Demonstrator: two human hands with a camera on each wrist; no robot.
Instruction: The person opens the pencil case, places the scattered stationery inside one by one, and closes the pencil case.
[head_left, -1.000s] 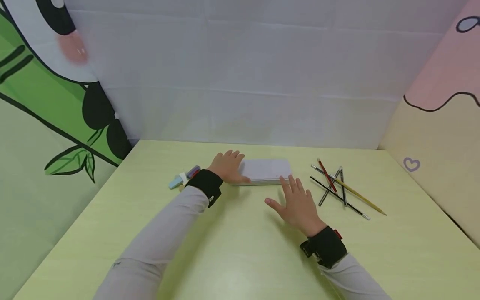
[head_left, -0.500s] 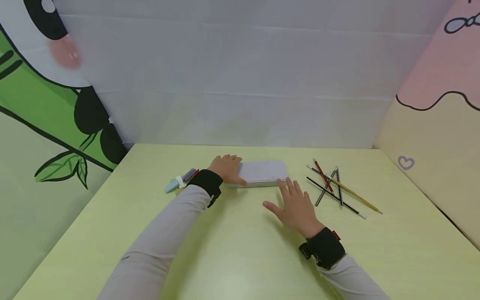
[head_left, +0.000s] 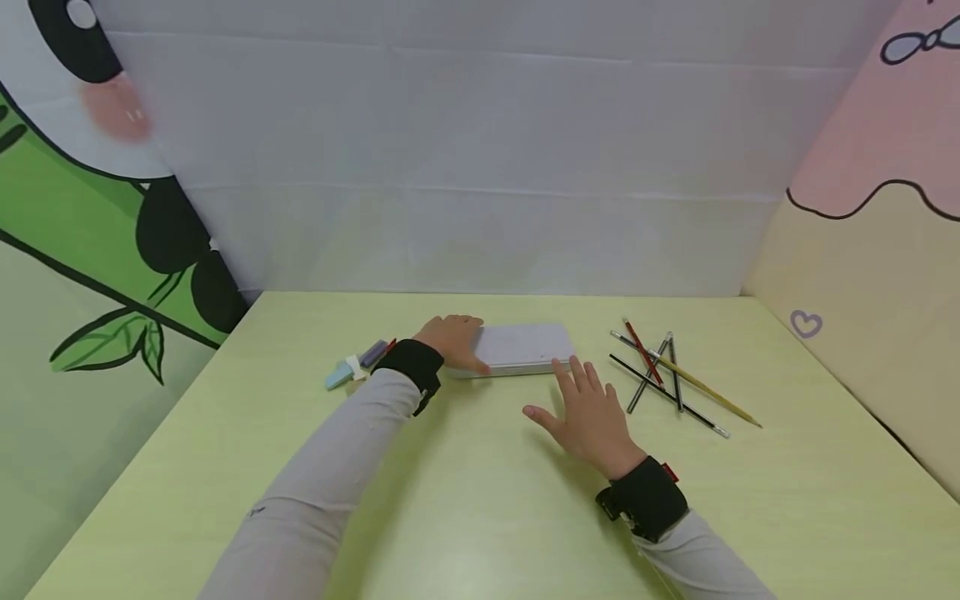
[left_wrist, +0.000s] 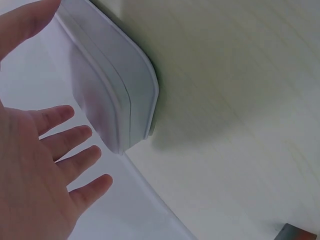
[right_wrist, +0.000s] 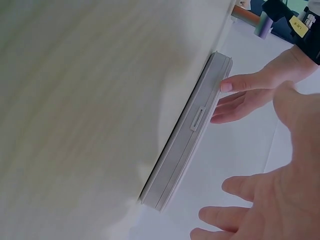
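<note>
White case (head_left: 527,344), right hand (head_left: 592,425) clear of edge

Head view bright; soft shadows, faint glare on table (head_left: 465,500); wrist views dimmer.

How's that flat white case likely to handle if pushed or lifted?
The white case is probably stiff, given its straight, clean edges. Lying low and flat, it seems unlikely to roll. Its side seam suggests a lid that might open.

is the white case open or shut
Shut: the lid of the white case lies flat, and both wrist views show only a thin seam along its side, no gap.
</note>
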